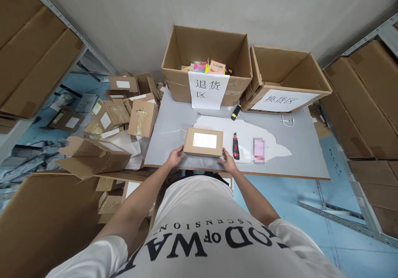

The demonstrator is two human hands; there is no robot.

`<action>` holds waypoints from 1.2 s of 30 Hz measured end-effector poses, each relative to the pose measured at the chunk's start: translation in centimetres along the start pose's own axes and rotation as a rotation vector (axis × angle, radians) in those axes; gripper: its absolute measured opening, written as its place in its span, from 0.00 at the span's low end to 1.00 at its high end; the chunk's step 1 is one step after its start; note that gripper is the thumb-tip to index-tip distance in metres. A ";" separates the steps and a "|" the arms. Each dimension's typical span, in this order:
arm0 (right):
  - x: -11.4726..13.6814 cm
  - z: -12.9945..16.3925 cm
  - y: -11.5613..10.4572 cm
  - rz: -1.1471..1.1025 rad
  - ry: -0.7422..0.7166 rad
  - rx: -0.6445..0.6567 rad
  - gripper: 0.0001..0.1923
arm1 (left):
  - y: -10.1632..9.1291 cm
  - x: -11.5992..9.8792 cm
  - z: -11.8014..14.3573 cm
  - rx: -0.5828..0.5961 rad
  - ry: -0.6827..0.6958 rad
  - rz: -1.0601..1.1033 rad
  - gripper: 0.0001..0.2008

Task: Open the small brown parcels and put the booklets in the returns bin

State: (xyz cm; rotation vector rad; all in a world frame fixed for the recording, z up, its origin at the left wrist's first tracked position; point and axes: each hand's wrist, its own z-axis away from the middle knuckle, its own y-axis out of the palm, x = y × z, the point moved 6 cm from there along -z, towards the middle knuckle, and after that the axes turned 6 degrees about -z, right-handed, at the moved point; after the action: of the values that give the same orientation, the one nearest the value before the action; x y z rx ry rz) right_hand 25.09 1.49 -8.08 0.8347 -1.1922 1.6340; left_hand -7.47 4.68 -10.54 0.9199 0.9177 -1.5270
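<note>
Flat parcel: a shallow brown cardboard box (203,142) with a white label on its lid lies on the counter (298,145), near the front edge, straight before the person.
Left hand: the left hand (175,157) rests at the box's near left corner, fingers (180,150) spread and laid against the cardboard, grasping that corner lightly.
Right hand: the right hand (228,161) touches the near right corner, fingers curled against the box's edge, grasping it from that side.
Red cutter: a red and black utility knife (236,146) lies just beside the box on its right, apart from the right hand.
Pink item: a blurred pink rectangle (258,149) lies to the right of the knife.
Yellow cutter: a yellow and black knife (235,112) lies farther back, by the big cartons.
Back cartons: an open carton (207,62) with a printed sheet holds colourful packets; a second open carton (284,81) stands just beside it on the right.
Left pile: many small brown boxes (115,112) lie heaped left of the counter.
</note>
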 end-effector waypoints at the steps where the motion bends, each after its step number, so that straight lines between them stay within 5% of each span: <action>1: 0.1 0.1 0.3 0.013 -0.006 0.012 0.39 | 0.4 -0.1 0.1 0.032 0.028 -0.019 0.41; 7: 1.2 -0.2 1.4 0.055 -0.005 0.020 0.30 | 1.6 -1.3 0.1 0.054 0.084 -0.128 0.39; 13: 3.0 -0.5 0.5 0.149 -0.030 0.027 0.24 | 0.7 -3.4 0.5 -0.002 0.100 -0.224 0.29; 21: 9.1 -2.9 -2.9 0.229 -0.126 -0.004 0.18 | -1.2 -9.9 0.4 -0.126 0.263 -0.495 0.22; 27: 12.7 -4.4 -4.9 0.306 -0.101 -0.077 0.23 | -1.6 -13.5 -0.5 -0.197 0.208 -0.477 0.28; 31: 12.6 -4.6 -4.9 0.314 -0.067 -0.079 0.24 | -1.5 -13.8 -0.5 -0.177 0.187 -0.537 0.25; 36: 10.4 -4.7 -3.8 0.375 -0.022 -0.064 0.25 | -1.3 -11.2 -0.8 -0.146 0.131 -0.543 0.25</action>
State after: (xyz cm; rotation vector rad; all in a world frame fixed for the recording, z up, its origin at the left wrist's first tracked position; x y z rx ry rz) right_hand 24.97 9.28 1.10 0.6148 -1.4749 1.8753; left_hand -7.36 9.98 -0.52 0.7004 1.4377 -1.8332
